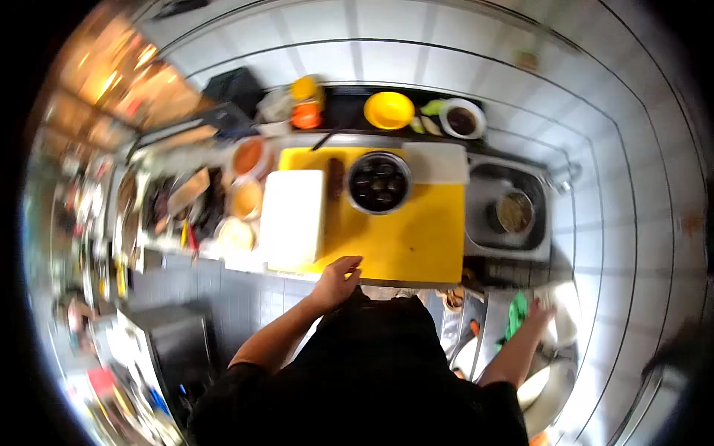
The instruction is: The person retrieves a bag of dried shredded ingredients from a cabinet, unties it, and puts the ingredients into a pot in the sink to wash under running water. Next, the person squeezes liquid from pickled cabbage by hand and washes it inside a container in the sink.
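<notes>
My left hand (339,282) is at the front edge of the yellow board (424,238), its fingers loosely bent and apart, with nothing seen in them. On that board stand a white rectangular block or board (294,215) and a round metal bowl (379,183) of dark pieces in dark liquid. Down at the right, my right hand (539,316) reaches out beside a green cloth (516,316) and a pale round container (567,312). Its fingers are blurred, and whether they touch anything is unclear.
A sink (480,197) holding a metal pot (515,211) lies right of the board. Behind are a yellow bowl (389,110) and a white bowl (462,119) with dark contents. Tubs, including an orange-filled one (249,156), stand left. A white tiled wall rises behind.
</notes>
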Demonstrator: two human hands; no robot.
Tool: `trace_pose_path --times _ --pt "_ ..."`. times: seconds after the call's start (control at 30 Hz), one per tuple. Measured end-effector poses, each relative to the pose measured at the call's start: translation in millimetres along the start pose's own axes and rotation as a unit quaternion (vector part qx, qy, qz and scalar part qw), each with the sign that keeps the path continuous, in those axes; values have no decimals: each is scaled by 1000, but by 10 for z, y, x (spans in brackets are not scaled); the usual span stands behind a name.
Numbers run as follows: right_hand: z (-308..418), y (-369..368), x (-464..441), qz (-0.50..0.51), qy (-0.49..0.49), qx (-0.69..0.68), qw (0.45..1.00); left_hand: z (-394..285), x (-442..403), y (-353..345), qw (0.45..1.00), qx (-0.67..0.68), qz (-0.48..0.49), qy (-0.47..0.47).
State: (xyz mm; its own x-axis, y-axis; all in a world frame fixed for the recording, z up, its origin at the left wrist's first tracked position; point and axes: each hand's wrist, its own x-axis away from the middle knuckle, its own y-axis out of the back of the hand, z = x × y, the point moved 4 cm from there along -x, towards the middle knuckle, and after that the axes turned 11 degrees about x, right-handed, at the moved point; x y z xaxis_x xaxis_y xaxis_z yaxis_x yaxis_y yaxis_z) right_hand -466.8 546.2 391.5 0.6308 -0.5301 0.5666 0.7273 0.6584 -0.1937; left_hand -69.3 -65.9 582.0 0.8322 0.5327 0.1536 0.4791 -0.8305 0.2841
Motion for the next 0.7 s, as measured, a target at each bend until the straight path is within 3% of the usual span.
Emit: trace_pose_path --times 0.07,0.13,0.2,0.23,0.27,0.33,0.37,0.43,0.5,0.53,0.6,0.67,0.7 --pt "-108 -4 -388 -37 -13 -10 999 -99 50 -171 999 25 -35 8" --pt "-58 -24 -219 -59 -29 -14 998 -336 47 -298 999 25 -19 24" --pt "5 -50 84 -89 -40 -18 995 -535 4 -475 999 -7 5 -32" --pt "58 -101 257 -50 65 186 979 -608 -18 -547 998 -23 20 -60" --pt "45 -111 450 -8 171 375 911 -674 -44 -590 995 -24 29 -90" --pt "48 -215 1100 74 306 519 795 -808 -76 -659 986 -28 55 -152" --pt "38 -358 1465 114 337 496 792 -864 -105 -674 984 -25 43 -171" --pt "-31 -665 2267 175 304 372 859 -975 -127 -678 977 -17 21 -210" --pt "-180 -953 2930 204 159 154 954 -1134 -131 -600 984 25 17 -175" --pt "-329 -908 2880 253 258 317 877 -1205 -126 -545 986 46 16 -159" --pt "-713 -879 2813 339 262 517 741 -1286 -93 -419 990 86 15 -108" --pt "-951 -1198 3661 427 132 458 769 -1255 -54 -295 985 158 -2 -70" --pt "-970 -1400 4366 464 85 346 811 -1216 -18 -224 976 208 -20 -57"
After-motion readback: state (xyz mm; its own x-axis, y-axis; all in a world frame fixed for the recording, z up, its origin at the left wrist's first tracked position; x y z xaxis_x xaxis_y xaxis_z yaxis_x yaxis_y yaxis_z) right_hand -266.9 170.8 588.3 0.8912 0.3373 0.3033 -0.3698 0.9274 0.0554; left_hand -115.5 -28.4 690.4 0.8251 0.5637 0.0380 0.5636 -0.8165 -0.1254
